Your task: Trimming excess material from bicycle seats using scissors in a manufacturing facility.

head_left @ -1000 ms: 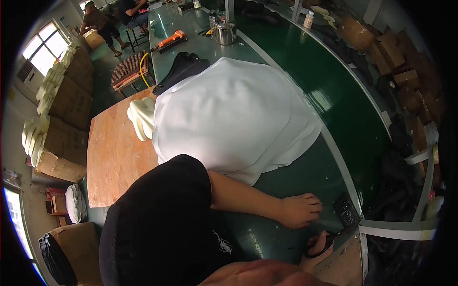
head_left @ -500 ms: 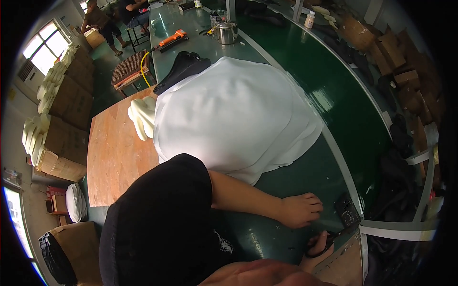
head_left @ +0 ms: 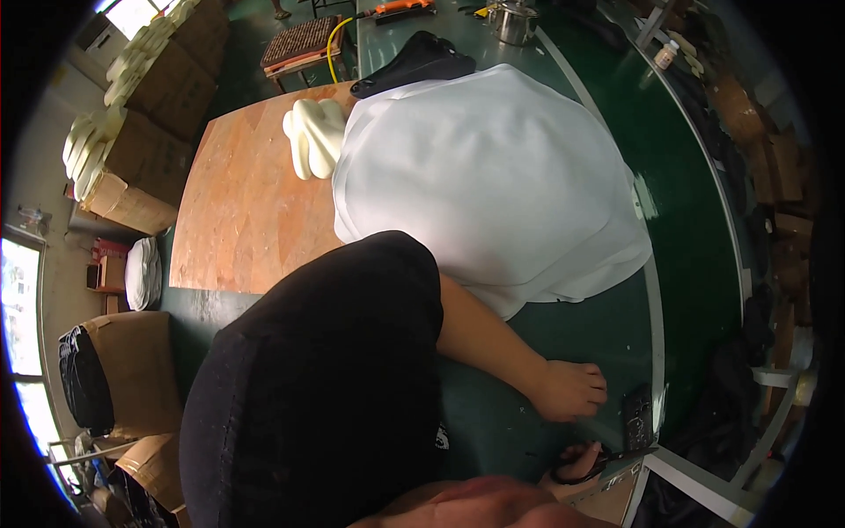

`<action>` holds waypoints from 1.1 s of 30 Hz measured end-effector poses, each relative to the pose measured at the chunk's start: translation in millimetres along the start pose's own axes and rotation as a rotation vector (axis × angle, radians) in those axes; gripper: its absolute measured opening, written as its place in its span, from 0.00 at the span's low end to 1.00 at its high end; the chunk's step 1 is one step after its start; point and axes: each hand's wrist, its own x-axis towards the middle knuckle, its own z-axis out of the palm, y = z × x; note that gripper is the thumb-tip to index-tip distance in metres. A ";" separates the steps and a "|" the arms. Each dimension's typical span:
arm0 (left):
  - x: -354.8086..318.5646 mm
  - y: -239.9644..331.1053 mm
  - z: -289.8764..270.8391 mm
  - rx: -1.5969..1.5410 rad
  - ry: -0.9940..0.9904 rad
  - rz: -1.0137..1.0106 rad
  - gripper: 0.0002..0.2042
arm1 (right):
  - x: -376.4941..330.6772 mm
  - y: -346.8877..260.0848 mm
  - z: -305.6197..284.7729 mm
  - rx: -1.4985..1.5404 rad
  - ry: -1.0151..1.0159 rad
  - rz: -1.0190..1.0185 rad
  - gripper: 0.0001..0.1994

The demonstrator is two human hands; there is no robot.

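Observation:
My left arm comes out of a black sleeve (head_left: pixel 317 396) and reaches right across the green table (head_left: pixel 687 176). My left hand (head_left: pixel 568 389) rests on the table just below a large white fabric bundle (head_left: pixel 493 185), fingers loosely curled with nothing seen in them. At the bottom edge, my right hand (head_left: pixel 576 464) grips a pair of black-handled scissors (head_left: pixel 616 456), blades pointing right. A small black block (head_left: pixel 637 417) lies between the two hands, close to the table's rim.
A wooden board (head_left: pixel 246 211) lies left of the bundle, with a stack of cream foam pieces (head_left: pixel 312 134) on it. A black bicycle saddle (head_left: pixel 414 62) sits behind. Cardboard boxes (head_left: pixel 132 361) stand at the left, and a metal pot (head_left: pixel 515 19) at the far end.

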 end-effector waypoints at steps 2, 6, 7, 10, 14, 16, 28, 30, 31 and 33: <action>-1.5 -1.4 2.0 0.020 0.016 0.012 0.18 | 4.2 5.7 -0.5 -0.022 -0.001 -0.007 0.16; -4.4 -2.6 3.3 0.019 0.005 0.010 0.17 | 2.5 4.7 3.2 -0.018 -0.032 -0.034 0.17; -3.7 -2.1 3.3 0.015 0.008 0.012 0.17 | 1.5 3.2 3.3 -0.034 -0.023 -0.043 0.17; -2.8 -1.6 3.5 0.015 0.020 0.012 0.17 | 3.7 5.5 1.0 -0.005 -0.032 -0.026 0.17; -0.1 -2.1 6.0 0.006 0.011 0.014 0.17 | 3.1 1.7 0.6 -0.007 -0.021 -0.019 0.17; 0.9 -2.3 6.3 0.015 0.018 0.023 0.17 | 2.6 0.6 -0.1 -0.030 -0.022 -0.048 0.17; -2.6 -1.2 2.1 0.011 0.010 0.010 0.18 | 4.5 9.2 -3.4 -0.028 -0.034 -0.033 0.16; -1.1 -0.7 1.5 0.008 0.004 0.011 0.18 | 6.2 10.3 -5.8 -0.024 -0.036 -0.024 0.17; -0.7 -0.5 1.2 0.007 -0.002 0.007 0.18 | 6.5 10.1 -5.9 -0.020 -0.043 -0.015 0.17; -0.8 0.2 0.3 -0.002 -0.005 0.003 0.18 | 5.6 8.8 -4.9 -0.003 -0.045 -0.018 0.17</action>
